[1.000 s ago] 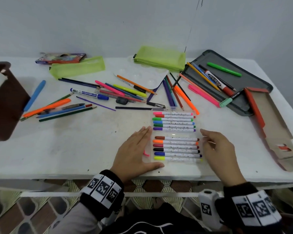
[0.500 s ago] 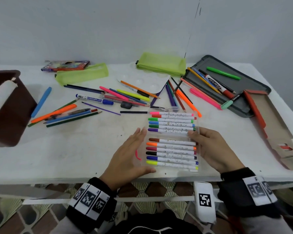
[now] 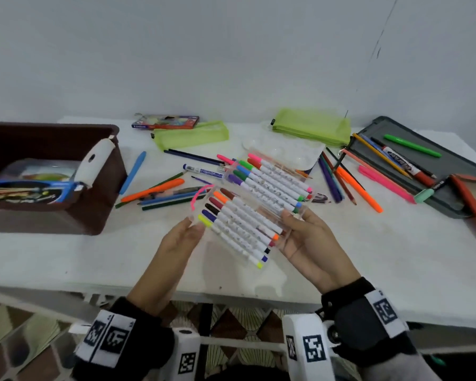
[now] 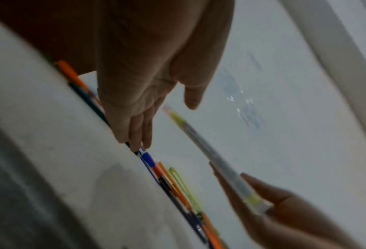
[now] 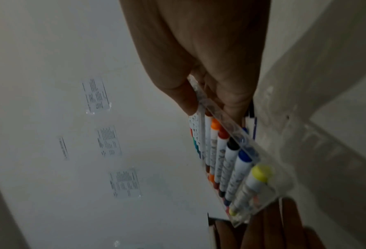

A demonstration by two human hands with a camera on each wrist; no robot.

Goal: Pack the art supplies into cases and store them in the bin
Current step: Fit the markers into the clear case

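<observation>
Twelve felt markers in two rows inside a clear flat plastic marker case (image 3: 259, 213), held tilted in the middle of the frame, above the white table (image 3: 66, 257). Right hand (image 3: 311, 248) gripping the case's right edge, thumb on top and fingers underneath; in the right wrist view, thumb and fingers clamped on the same clear edge (image 5: 231, 151). Left hand (image 3: 182, 243) flat, fingers straight and together, fingertips touching the case's lower left corner beside the yellow cap. Bare tabletop below the case down to the table's near edge, and more bare table to the lower left, between the hands and the brown plastic bin (image 3: 39, 218).

Compared with half a second ago: case no longer flat on the table but raised and turned slantwise, right hand now under it, bin further into the frame at left.

Behind the case, a scatter of loose pens and pencils (image 3: 160, 188) and a white paint palette (image 3: 286, 152). Two green mesh pouches (image 3: 193, 134) along the far edge, a flat printed pencil box (image 3: 165, 122) behind the left one. At right, a dark grey tray (image 3: 456, 171) with pens on it, and an orange cardboard box (image 3: 473, 193) at the frame's edge. Inside the bin, a blue-edged packet, otherwise hard to make out.
</observation>
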